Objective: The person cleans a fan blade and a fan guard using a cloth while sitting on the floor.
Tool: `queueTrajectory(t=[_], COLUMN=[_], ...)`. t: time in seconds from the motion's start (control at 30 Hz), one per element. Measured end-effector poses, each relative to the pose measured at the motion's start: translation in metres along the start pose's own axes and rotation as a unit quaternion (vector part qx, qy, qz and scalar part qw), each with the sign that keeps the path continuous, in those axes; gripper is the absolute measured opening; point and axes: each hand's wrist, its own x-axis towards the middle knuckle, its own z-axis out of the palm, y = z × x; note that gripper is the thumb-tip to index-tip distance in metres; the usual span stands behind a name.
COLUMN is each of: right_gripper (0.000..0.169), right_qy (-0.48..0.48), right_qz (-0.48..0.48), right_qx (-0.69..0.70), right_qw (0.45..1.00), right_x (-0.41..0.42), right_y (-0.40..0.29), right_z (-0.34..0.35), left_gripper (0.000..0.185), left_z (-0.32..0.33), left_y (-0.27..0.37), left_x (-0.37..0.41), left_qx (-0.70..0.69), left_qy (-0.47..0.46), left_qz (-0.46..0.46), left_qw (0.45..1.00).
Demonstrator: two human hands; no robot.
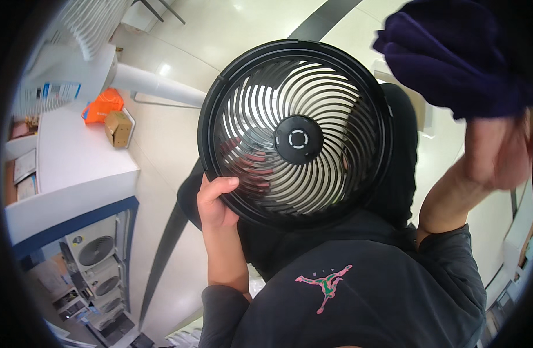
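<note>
A round black fan grille (298, 139) with curved spiral slats and a solid centre cap is held above my lap. My left hand (218, 202) grips its lower left rim, the thumb on the near face and the fingers behind, seen through the slats. To the upper right, my right hand (497, 152) is raised and blurred. It holds a bunched dark purple cloth (445, 61), which hides the fingers. The cloth is apart from the grille.
A white counter (84, 161) stands at the left, bearing an orange bag (103, 106) and a small cardboard box (118, 129). Below it are several outdoor air-conditioner units (97, 250). A white pole (157, 85) reaches toward the grille. Pale tiled floor (179, 52) surrounds me.
</note>
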Motion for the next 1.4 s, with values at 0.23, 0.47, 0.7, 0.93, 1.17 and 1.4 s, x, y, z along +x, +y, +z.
queueTrajectory(t=[0.23,0.47,0.7,0.93,1.17,1.4], right_gripper=[0.071,0.064,0.06,0.049,0.033,0.044], right_qy=[-0.136,-0.228,-0.017,-0.132,0.087,-0.037], right_qz=[0.146,0.02,-0.12,0.033,-0.038,-0.106], right_qx=[-0.457,-0.714,-0.7,-0.615,-0.59,-0.683], right_qw=[0.867,0.662,0.704,0.776,0.802,0.722], right_x=[-0.013,-0.019,0.002,-0.057,-0.017,0.013], right_y=[0.105,0.177,0.203,0.183,0.148,0.152], right_z=[0.078,0.084,0.068,0.075,0.06,0.092], left_gripper=[0.066,0.053,0.054,0.051,0.05,0.045], left_z=[0.035,0.035,0.046,0.029,0.054,0.08], left_y=[-0.006,0.001,0.013,0.008,0.017,0.021], left_x=[-0.033,-0.073,-0.069,-0.05,-0.051,-0.059], left_qx=[-0.066,0.108,0.183,0.222,0.303,0.42], left_qy=[-0.027,0.068,-0.007,0.025,-0.006,-0.026], left_qz=[0.121,0.213,0.296,0.243,0.242,0.254], left_qw=[0.99,0.969,0.937,0.944,0.922,0.871])
